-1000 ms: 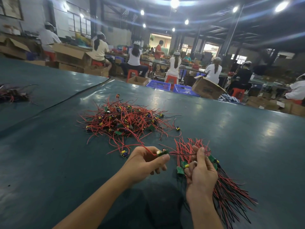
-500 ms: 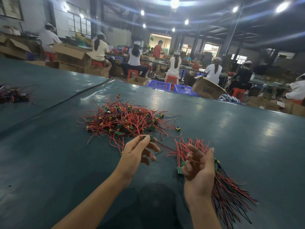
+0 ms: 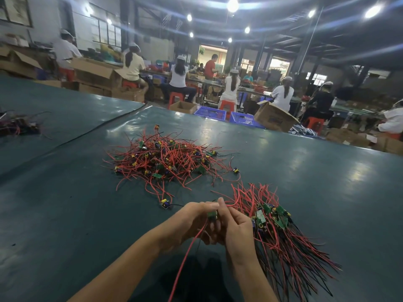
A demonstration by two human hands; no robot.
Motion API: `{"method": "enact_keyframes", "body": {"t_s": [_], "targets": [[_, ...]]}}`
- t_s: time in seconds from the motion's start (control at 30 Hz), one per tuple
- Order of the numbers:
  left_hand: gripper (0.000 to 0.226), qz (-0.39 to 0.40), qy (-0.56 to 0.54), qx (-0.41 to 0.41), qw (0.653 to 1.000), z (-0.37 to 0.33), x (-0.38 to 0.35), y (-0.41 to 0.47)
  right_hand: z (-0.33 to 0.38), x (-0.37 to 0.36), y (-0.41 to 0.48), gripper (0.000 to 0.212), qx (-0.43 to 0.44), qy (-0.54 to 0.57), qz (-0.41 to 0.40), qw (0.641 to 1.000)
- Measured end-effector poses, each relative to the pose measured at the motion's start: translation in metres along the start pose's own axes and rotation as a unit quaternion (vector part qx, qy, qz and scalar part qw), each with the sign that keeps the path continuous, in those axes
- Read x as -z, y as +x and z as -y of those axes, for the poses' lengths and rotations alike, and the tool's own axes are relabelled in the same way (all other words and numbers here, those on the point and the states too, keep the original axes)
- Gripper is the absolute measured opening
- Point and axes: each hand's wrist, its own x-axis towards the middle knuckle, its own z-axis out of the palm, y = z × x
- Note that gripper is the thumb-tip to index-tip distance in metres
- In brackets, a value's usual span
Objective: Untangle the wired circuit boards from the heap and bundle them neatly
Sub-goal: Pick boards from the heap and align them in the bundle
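Red wire [image 3: 185,258] trails limp from a small green board [image 3: 212,214], now pinched by the curled fingers of left hand [image 3: 192,223] and right hand [image 3: 237,227] together; a moment ago the left was at the springy heap [image 3: 165,160]; one more freed, I'd say, for the combed bundle [image 3: 272,216] beside it on the glossy surface [image 3: 305,171].

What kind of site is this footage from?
Most likely a factory assembly hall: a heap of wired circuit boards on a long green table, rows of seated workers in caps, and open cardboard boxes around.
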Motion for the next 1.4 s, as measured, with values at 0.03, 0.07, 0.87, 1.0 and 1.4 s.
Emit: {"method": "enact_keyframes", "body": {"t_s": [0.03,0.07,0.87,1.0,1.4], "targets": [[0.044,-0.008,0.009,-0.006,1.0,0.002,0.0,0.0,-0.001,0.0,0.0,0.043,-0.004,0.007,-0.005,1.0],[0.048,-0.019,0.018,-0.019,0.999,0.004,0.0,-0.001,-0.001,0.0,0.001,0.044,-0.01,0.012,-0.007,1.0],[0.036,0.098,0.142,-0.001,0.985,-0.004,-0.01,-0.018,0.005,0.034,0.023,0.035,-0.049,0.136,-0.139,0.98],[0.037,-0.015,0.132,-0.03,0.991,-0.005,-0.01,-0.013,0.002,0.022,0.015,0.039,-0.043,0.039,-0.073,0.996],[0.035,0.013,0.109,-0.014,0.994,-0.002,-0.01,-0.014,0.0,0.019,0.018,0.035,-0.048,-0.009,-0.123,0.991]]}}
